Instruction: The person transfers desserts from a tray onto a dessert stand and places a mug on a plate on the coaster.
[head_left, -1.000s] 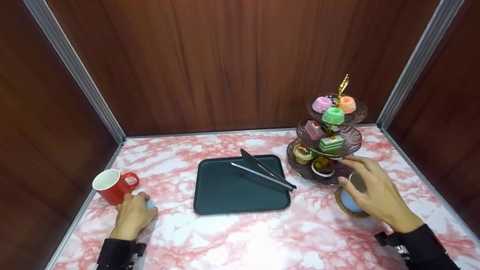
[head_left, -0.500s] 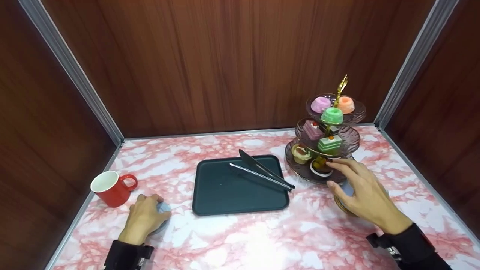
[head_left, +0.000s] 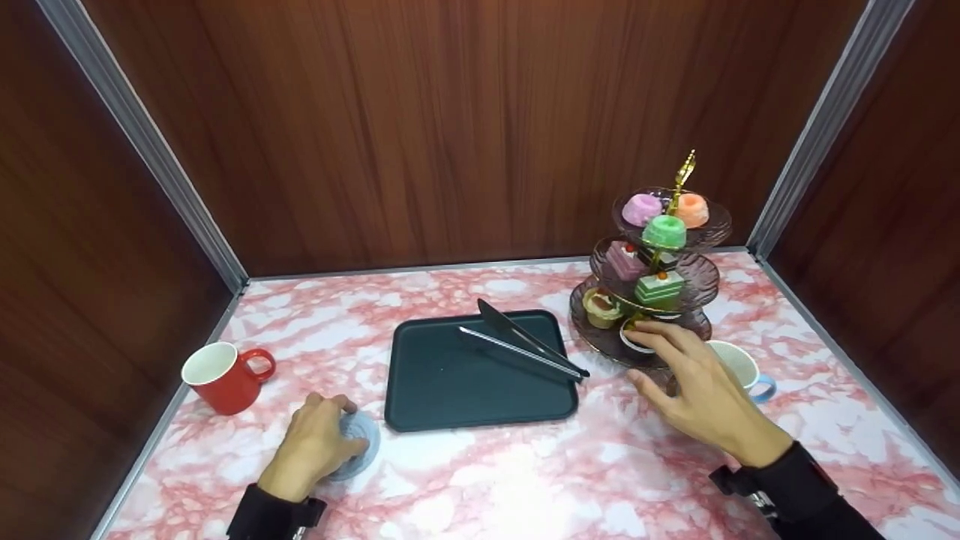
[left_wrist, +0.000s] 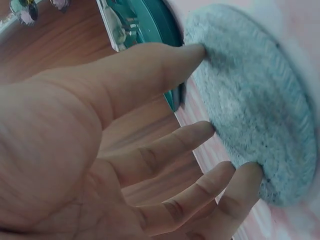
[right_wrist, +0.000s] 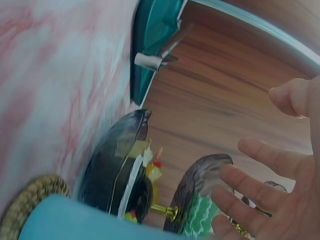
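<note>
My left hand [head_left: 315, 442] has its fingertips and thumb tip on a round blue-grey coaster [head_left: 361, 424], which lies on the table left of the dark tray. In the left wrist view the fingers are spread fairly straight, touching the face of the coaster [left_wrist: 245, 100]. My right hand [head_left: 701, 401] hovers with fingers spread in front of the tiered stand and holds nothing. Behind it, partly covered, a light blue mug [head_left: 739, 364] with a white inside stands on a woven coaster [right_wrist: 42, 195]. A red mug [head_left: 229, 386] stands at the far left, its handle pointing right.
A dark green tray [head_left: 442, 409] lies in the middle with black-and-silver tongs [head_left: 525, 352] across it. The three-tier glass stand [head_left: 701, 281] at back right bears several small cakes and tarts. Wood-grain panels [head_left: 480, 135] wall the table at back and both sides.
My left hand has slid the blue-grey coaster rightward and toward me, away from the red mug. My right hand has moved left, off the light blue mug, uncovering its rim and handle.
</note>
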